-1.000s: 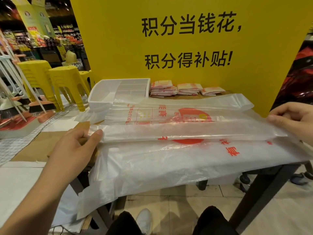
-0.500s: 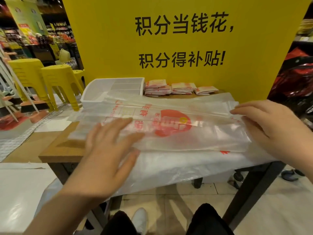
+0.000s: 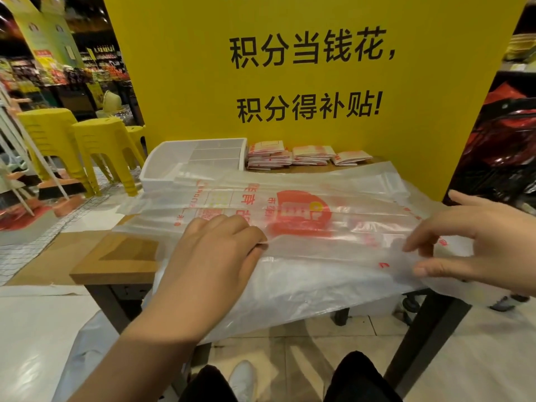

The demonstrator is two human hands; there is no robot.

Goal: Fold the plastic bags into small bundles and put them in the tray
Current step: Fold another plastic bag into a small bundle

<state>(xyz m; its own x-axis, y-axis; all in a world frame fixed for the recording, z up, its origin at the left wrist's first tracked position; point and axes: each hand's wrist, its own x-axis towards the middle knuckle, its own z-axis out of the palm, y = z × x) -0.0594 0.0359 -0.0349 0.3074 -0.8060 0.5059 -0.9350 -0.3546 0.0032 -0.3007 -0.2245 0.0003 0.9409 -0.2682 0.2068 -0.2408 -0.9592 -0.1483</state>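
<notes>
A clear plastic bag (image 3: 304, 216) with red print lies folded lengthwise into a long strip across the small wooden table (image 3: 116, 265). My left hand (image 3: 214, 250) sits on the strip's left part, fingers curled, gripping its near folded edge. My right hand (image 3: 475, 245) pinches the same edge near the right end between thumb and fingers. More clear plastic lies under the strip and hangs over the table's front. The white divided tray (image 3: 162, 158) stands at the back left, partly covered by the plastic. Folded bag bundles (image 3: 269, 156) are stacked beside it against the yellow board.
A tall yellow sign board (image 3: 290, 82) closes off the back of the table. Yellow stools (image 3: 95, 146) stand on the left. Red and black wrapped goods (image 3: 504, 146) are at the right. My knees and a white shoe (image 3: 240, 378) show below the table.
My left hand went from lying flat on the bag to curling on its near edge. My right hand shifted from the bag's end to pinching that edge. The strip looks narrower.
</notes>
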